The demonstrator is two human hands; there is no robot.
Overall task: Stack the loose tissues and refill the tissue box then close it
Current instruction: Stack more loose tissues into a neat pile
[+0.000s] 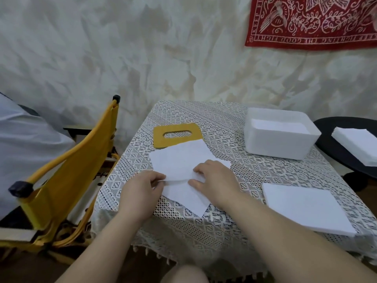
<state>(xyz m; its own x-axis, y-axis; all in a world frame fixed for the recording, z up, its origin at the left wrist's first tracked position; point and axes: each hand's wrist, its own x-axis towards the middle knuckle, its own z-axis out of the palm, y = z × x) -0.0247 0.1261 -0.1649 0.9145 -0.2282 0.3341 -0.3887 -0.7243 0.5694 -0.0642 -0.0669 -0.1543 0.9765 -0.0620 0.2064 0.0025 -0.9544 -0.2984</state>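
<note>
Loose white tissues (179, 158) lie fanned out in the middle of the lace-covered table (214, 123). My left hand (140, 190) pinches the left edge of the top tissue, which is slightly raised in a fold. My right hand (214, 178) holds the same tissue from the right, thumb and fingers curled on it. A neat stack of tissues (304, 209) lies at the front right. The white tissue box (281, 133), open and with tissues inside, stands at the back right. Its wooden lid (177, 134) with an oval slot lies flat behind the loose tissues.
A yellow folding chair (67, 174) stands left of the table. On the right, a black round stool (346, 152) carries another pile of white tissues (359, 146). A pale wall and a red patterned cloth (312, 19) are behind.
</note>
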